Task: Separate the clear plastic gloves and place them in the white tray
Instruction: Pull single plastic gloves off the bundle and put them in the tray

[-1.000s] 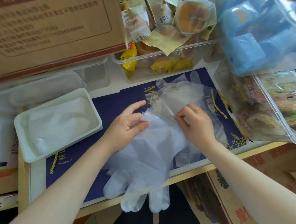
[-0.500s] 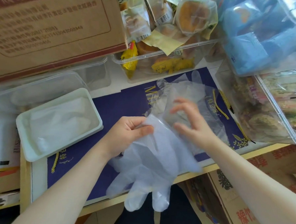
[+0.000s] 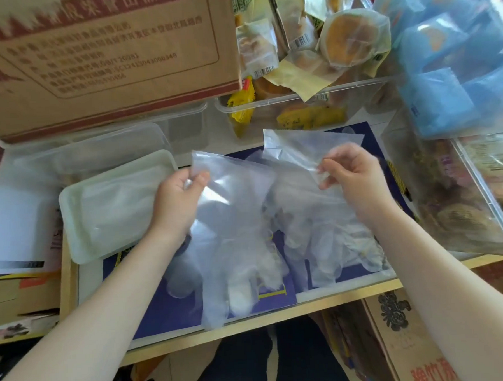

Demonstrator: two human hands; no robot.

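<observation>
I've got the gloves pulled apart: left hand pinches one glove by the cuff, just right of the tray; right hand pinches the rest, further right. Separation looks done; next, left glove goes into tray w/o dragging the other.

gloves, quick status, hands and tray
Left hand pinches one glove, right hand pinches the other glove. Gloves pulled apart. White tray beside left hand, path open.
</observation>
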